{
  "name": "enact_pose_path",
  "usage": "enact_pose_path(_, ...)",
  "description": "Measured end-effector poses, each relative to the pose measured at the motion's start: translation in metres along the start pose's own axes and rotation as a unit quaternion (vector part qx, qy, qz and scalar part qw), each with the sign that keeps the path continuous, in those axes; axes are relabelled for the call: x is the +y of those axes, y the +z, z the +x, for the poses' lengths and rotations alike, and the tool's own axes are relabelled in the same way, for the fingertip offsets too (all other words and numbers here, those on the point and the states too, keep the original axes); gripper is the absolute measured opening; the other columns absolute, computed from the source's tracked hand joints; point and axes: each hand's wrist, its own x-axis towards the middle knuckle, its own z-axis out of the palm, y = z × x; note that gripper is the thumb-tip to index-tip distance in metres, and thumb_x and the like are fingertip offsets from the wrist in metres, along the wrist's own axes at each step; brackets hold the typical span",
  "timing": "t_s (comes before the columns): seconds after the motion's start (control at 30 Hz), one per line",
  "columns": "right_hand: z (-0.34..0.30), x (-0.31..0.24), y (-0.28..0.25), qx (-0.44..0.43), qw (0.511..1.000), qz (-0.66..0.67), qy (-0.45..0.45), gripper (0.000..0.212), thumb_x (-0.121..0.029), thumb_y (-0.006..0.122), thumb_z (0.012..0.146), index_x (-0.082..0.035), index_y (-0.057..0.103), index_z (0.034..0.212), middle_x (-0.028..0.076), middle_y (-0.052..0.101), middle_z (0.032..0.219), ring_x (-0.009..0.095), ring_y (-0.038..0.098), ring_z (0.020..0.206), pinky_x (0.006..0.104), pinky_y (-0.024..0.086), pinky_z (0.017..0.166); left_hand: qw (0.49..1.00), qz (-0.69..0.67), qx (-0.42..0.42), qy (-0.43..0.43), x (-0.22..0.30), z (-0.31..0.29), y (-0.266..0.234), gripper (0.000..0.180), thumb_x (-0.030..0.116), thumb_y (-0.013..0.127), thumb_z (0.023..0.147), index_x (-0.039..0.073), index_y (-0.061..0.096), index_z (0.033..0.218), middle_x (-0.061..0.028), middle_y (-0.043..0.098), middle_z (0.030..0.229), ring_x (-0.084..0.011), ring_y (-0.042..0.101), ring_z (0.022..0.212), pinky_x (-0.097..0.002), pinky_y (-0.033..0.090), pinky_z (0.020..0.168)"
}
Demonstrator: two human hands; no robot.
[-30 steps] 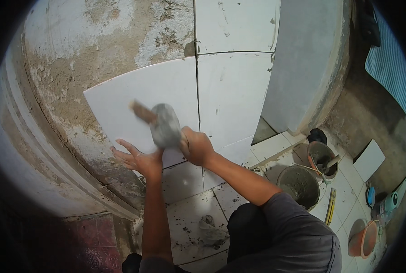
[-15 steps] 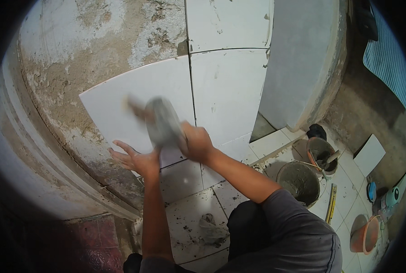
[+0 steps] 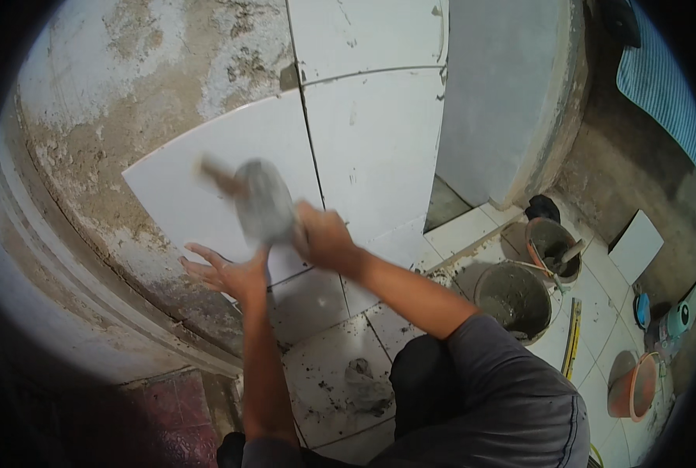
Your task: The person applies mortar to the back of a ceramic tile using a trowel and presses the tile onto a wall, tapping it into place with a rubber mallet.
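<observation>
A large white tile stands against the bare, patchy wall, left of the white wall tiles with a dark joint between. My left hand lies on its lower left part, fingers spread. My right hand is closed around the blade end of a motion-blurred trowel. The trowel's wooden handle points up and left, over the face of the tile. Whether the handle touches the tile I cannot tell.
To the right are a dark bucket of wet mortar, a second mortar bucket, a yellow spirit level and an orange bucket. A crumpled grey rag lies on the mortar-spattered floor. A loose white tile leans at right.
The whole view has shifted slightly, so the wall tiles appear farther left. My right hand still grips the blurred trowel, and my left hand stays at the tile's lower left.
</observation>
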Motion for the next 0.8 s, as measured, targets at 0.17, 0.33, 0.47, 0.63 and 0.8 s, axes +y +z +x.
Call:
enact_pose_path(0.17,-0.057,0.054,-0.027,-0.086,0.989,0.121,-0.001,0.016,-0.015,0.06,0.082,-0.006,0.058,0.094,0.014,0.059,0.078,0.034,0.06,0.068,0.038,0.049,0.06,0.997,-0.049,0.01,0.056,-0.009,-0.003,-0.002,0.134,0.049,0.085,0.056,0.004,-0.002,0.149,-0.0323,-0.003,0.149,-0.0471,0.001,0.139,-0.0603,0.008,0.109)
enact_pose_path(0.33,-0.212,0.125,-0.055,-0.268,0.933,0.065,0.233,0.034,-0.033,0.066,0.082,-0.002,0.058,0.092,0.018,0.061,0.081,0.032,0.058,0.068,0.0382,0.047,0.065,0.973,-0.117,0.182,0.083,-0.033,0.015,-0.008,0.076,0.028,0.079,0.074,-0.002,0.04,0.133,-0.0215,0.045,0.125,-0.0298,0.045,0.116,-0.0438,0.038,0.097)
enact_pose_path(0.47,-0.339,0.136,-0.032,-0.327,0.835,-0.1,0.431,0.04,-0.039,0.069,0.081,0.0,0.061,0.082,0.017,0.062,0.075,0.032,0.061,0.069,0.0402,0.047,0.064,0.938,-0.305,0.166,0.022,-0.046,0.051,-0.028,0.041,0.017,0.076,0.078,-0.003,0.056,0.107,0.0007,0.054,0.074,-0.0084,0.047,0.068,-0.0225,0.042,0.062)
enact_pose_path(0.63,-0.404,0.129,-0.008,-0.364,0.805,-0.049,0.465,0.038,-0.039,0.067,0.082,-0.001,0.062,0.08,0.015,0.064,0.075,0.031,0.062,0.069,0.0406,0.048,0.065,0.961,-0.255,0.077,0.075,-0.043,0.068,-0.036,0.028,0.021,0.077,0.078,-0.001,0.061,0.086,0.0038,0.051,0.066,-0.006,0.043,0.059,-0.0214,0.039,0.055)
enact_pose_path(0.8,-0.261,0.139,-0.018,-0.424,0.809,-0.143,0.381,0.031,-0.034,0.061,0.088,-0.004,0.067,0.094,0.013,0.067,0.087,0.027,0.064,0.076,0.0379,0.05,0.071,0.969,-0.215,0.05,0.108,-0.049,0.08,-0.042,0.036,0.03,0.078,0.075,0.001,0.059,0.07,0.0032,0.046,0.057,-0.0091,0.04,0.053,-0.0264,0.035,0.048)
